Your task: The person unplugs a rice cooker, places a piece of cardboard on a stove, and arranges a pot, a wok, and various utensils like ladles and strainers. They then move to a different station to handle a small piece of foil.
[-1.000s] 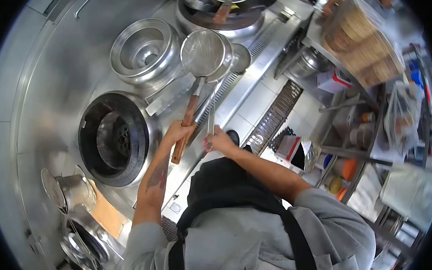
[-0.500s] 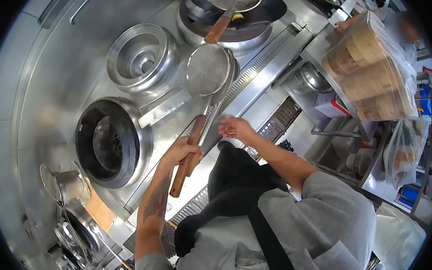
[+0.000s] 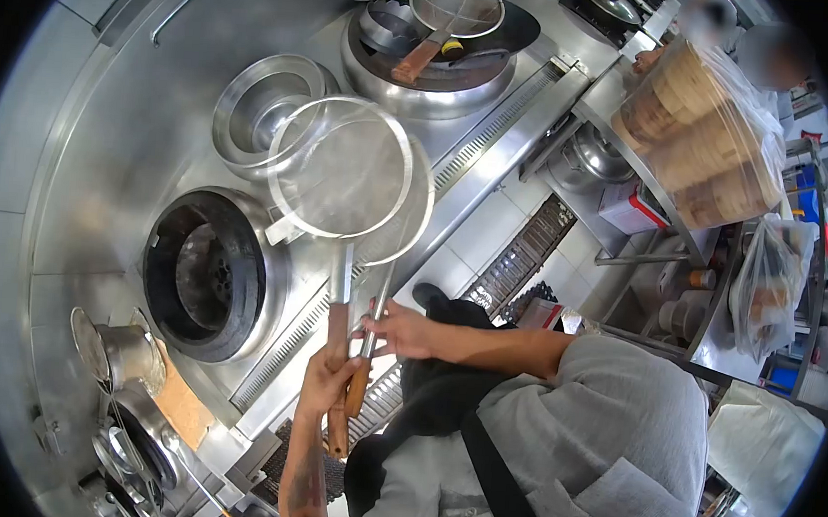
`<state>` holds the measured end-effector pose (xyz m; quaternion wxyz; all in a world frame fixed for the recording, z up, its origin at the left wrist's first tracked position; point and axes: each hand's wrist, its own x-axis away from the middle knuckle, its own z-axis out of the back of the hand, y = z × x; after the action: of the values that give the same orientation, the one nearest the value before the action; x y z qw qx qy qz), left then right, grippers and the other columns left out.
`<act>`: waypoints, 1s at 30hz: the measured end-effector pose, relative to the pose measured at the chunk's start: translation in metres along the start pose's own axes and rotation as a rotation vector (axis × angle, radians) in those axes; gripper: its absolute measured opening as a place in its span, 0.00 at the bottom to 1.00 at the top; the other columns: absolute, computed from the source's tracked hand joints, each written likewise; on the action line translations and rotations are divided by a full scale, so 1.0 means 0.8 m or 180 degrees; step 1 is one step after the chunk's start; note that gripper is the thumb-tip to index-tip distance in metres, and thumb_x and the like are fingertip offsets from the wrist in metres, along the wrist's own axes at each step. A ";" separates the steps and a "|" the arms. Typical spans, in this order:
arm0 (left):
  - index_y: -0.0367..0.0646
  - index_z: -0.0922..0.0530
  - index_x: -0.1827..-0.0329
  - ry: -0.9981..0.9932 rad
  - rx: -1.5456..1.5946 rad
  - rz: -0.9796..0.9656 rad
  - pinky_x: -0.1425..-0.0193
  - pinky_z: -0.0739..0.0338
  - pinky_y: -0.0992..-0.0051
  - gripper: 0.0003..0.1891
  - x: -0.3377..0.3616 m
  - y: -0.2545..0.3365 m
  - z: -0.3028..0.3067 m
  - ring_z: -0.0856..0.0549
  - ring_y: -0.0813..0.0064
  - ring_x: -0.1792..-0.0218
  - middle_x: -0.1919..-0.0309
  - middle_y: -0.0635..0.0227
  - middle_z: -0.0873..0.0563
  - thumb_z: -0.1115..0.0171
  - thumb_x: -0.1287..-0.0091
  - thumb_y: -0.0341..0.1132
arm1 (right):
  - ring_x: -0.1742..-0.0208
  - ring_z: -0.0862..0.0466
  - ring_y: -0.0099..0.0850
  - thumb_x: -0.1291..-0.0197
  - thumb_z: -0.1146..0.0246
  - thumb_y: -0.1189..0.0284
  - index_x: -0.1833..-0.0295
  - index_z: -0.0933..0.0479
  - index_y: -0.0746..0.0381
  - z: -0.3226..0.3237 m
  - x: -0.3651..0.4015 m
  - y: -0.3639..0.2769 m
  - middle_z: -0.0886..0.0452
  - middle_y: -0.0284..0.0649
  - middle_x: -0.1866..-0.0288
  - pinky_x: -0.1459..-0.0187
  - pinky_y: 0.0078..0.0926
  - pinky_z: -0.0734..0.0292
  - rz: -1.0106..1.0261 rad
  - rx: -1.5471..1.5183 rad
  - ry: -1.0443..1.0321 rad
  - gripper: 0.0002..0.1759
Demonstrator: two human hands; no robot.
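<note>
Two round mesh strainers overlap over the counter, a nearer strainer (image 3: 339,169) with a white-looking rim and a rear strainer (image 3: 421,197) partly hidden behind it. My left hand (image 3: 324,383) is closed around their wooden handles, lower ends poking out below the fist. On the metal shaft (image 3: 380,299) of the rear strainer, just above its wooden grip (image 3: 356,392), the fingers of my right hand (image 3: 400,332) are closed. Both hands are close together in front of my body, past the counter's front edge.
A black-lined wok burner (image 3: 206,274) is to the left, with a steel burner ring (image 3: 241,139) beyond it. At the back, a wok (image 3: 499,27) holds another strainer (image 3: 456,7). Bamboo steamers (image 3: 697,134) in plastic stand right, a person behind them. Pots and ladles crowd the lower left.
My right hand has come in from the right and closed on a strainer shaft. The strainers have been lifted nearer to the camera, and my left hand is lower.
</note>
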<state>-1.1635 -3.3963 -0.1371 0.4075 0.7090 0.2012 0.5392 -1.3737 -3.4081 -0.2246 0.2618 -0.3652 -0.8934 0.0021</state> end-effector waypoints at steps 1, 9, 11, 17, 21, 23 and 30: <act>0.31 0.23 0.48 0.0253 -0.0342 -0.0084 0.67 0.18 0.77 0.12 0.016 -0.020 0.023 0.13 0.76 0.69 0.67 0.62 0.13 0.34 0.31 0.26 | 0.34 0.20 0.38 0.30 0.36 0.73 0.39 0.40 0.46 -0.013 0.011 0.008 0.25 0.30 0.45 0.42 0.62 0.21 0.0102 -0.0001 -0.0007 0.23; 0.37 0.26 0.66 0.1538 -0.0008 -0.0760 0.85 0.28 0.78 0.06 0.132 -0.071 0.129 0.23 0.77 0.88 0.83 0.65 0.19 0.39 0.32 0.21 | 0.52 0.14 0.36 0.21 0.48 0.62 0.42 0.41 0.49 -0.058 0.078 -0.102 0.22 0.37 0.54 0.56 0.43 0.15 0.2328 0.1481 0.0477 0.11; 0.37 0.27 0.66 0.1567 -0.0013 -0.0839 0.85 0.29 0.78 0.07 0.140 -0.076 0.133 0.23 0.78 0.88 0.84 0.65 0.20 0.39 0.31 0.22 | 0.59 0.15 0.40 0.23 0.47 0.56 0.43 0.39 0.56 -0.100 0.122 -0.236 0.20 0.43 0.56 0.56 0.46 0.14 0.2628 0.1314 0.0044 0.17; 0.38 0.32 0.58 0.1753 0.0388 -0.1122 0.86 0.31 0.78 0.08 0.133 -0.064 0.105 0.26 0.78 0.89 0.85 0.67 0.23 0.38 0.29 0.25 | 0.78 0.30 0.16 0.29 0.42 0.72 0.61 0.28 0.59 -0.065 0.179 -0.489 0.28 0.31 0.73 0.80 0.16 0.32 0.2603 0.1694 0.1546 0.06; 0.37 0.31 0.59 0.2055 0.0395 -0.0974 0.87 0.31 0.79 0.07 0.126 -0.052 0.078 0.26 0.79 0.89 0.84 0.67 0.23 0.39 0.28 0.25 | 0.81 0.33 0.15 0.32 0.40 0.75 0.65 0.29 0.58 -0.041 0.179 -0.520 0.30 0.28 0.76 0.83 0.13 0.41 0.2105 0.1703 0.1528 0.07; 0.37 0.32 0.59 0.2055 0.0343 -0.0901 0.86 0.31 0.80 0.07 0.117 -0.051 0.076 0.26 0.79 0.88 0.84 0.67 0.23 0.40 0.28 0.25 | 0.77 0.26 0.21 0.28 0.44 0.67 0.58 0.26 0.61 -0.014 0.176 -0.529 0.22 0.33 0.70 0.77 0.17 0.31 0.1835 0.1573 0.1020 0.09; 0.38 0.29 0.59 0.2393 0.0445 -0.0746 0.84 0.33 0.78 0.06 0.116 -0.030 0.062 0.25 0.79 0.85 0.82 0.68 0.23 0.40 0.28 0.28 | 0.41 0.18 0.40 0.29 0.44 0.52 0.32 0.27 0.62 0.128 0.053 -0.322 0.17 0.47 0.42 0.41 0.40 0.21 0.1115 0.3377 0.1676 0.30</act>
<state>-1.0826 -3.3327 -0.1047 0.3150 0.4605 0.4520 0.6960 -1.6149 -3.5499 -0.2425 0.6152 -0.3148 -0.6028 0.3988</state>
